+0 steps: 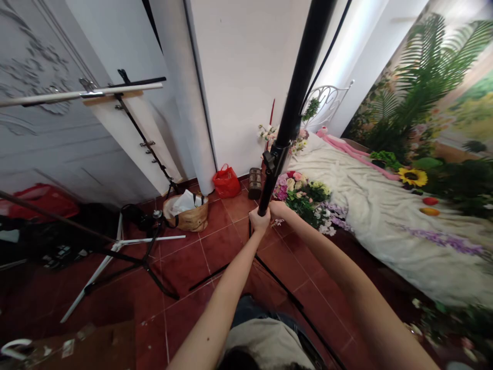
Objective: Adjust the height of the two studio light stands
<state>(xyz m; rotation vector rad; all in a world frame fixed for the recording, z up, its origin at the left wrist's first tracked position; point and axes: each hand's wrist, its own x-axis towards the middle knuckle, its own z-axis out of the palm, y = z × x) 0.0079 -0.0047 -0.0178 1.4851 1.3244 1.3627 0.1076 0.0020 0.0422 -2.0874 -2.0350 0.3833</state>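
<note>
A tall black light stand [289, 110] rises in front of me, its pole leaning toward the upper right. My left hand [260, 221] is wrapped round the lower pole. Close beside it, my right hand [278, 210] grips the pole from the right; its fingertips are hidden. Just above my hands, a black clamp knob [268, 161] sticks out from the pole's joint collar. A black cable [325, 56] runs along the upper pole. Thin black legs of the stand [277, 280] spread over the floor below my arms. The pole's top is out of view.
Left stand other tripods [122, 241] and a backdrop bar with clips [92, 93]. A wicker basket [192, 220], a red bag [226, 182] and a small chest [254, 183] line the wall. At right, artificial flowers [295, 192] border a bed with a cream cover [370, 221].
</note>
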